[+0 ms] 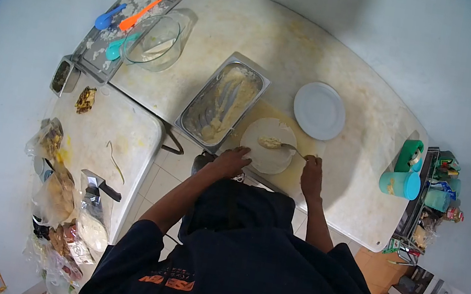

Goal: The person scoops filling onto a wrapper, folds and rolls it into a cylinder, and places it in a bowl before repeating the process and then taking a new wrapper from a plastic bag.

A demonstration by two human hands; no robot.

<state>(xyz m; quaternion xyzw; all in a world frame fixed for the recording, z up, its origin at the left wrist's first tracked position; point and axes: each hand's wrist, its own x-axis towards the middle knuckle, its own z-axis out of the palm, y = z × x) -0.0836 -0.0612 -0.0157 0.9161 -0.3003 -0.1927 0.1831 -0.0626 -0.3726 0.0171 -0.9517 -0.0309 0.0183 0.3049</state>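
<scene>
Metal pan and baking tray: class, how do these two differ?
The metal pan is deep-walled; the baking tray is shallow. The metal pan holds a pale, creamy mixture; the baking tray holds white crumbs and a blue spoon. The metal pan sits nearer the left hand; the baking tray lies farther off. Both are metal and rectangular.

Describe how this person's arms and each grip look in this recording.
The left grip and right grip look ungloved. The forearms are bare below short, dark navy sleeves. The matching shirt carries orange lettering on its back. No cables show on the arms.
</scene>
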